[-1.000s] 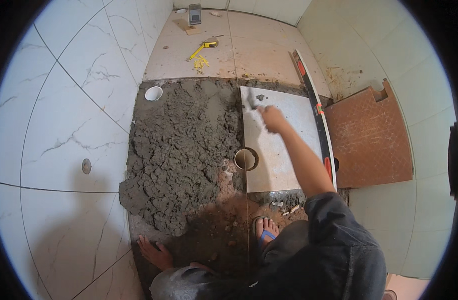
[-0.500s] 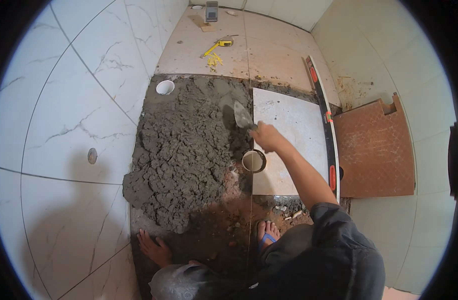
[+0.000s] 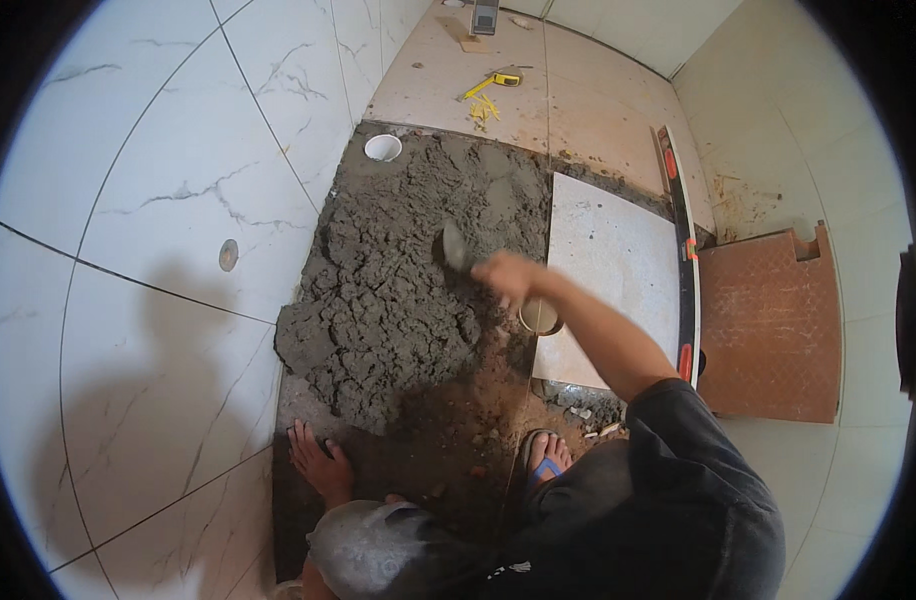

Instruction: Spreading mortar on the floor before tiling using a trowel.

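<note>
My right hand is closed round the handle of a trowel, which is a little blurred. The trowel's blade points away to the left and lies over the bed of grey mortar. Right of the mortar is a laid pale tile; a round pipe opening at its left edge is partly hidden behind my right hand and wrist. At the lower left my left hand rests with fingers spread on the dark floor by the wall, holding nothing.
A long spirit level lies along the tile's right edge, beside a leaning brown tile. A white pipe opening sits in the mortar's far left corner. Beyond are a yellow tape measure and yellow spacers. Marbled wall tiles rise at left.
My right hand has drawn the trowel from beside the pale tile's edge leftward and nearer over the mortar. My left hand stays on the floor. The whole view has shifted somewhat.
</note>
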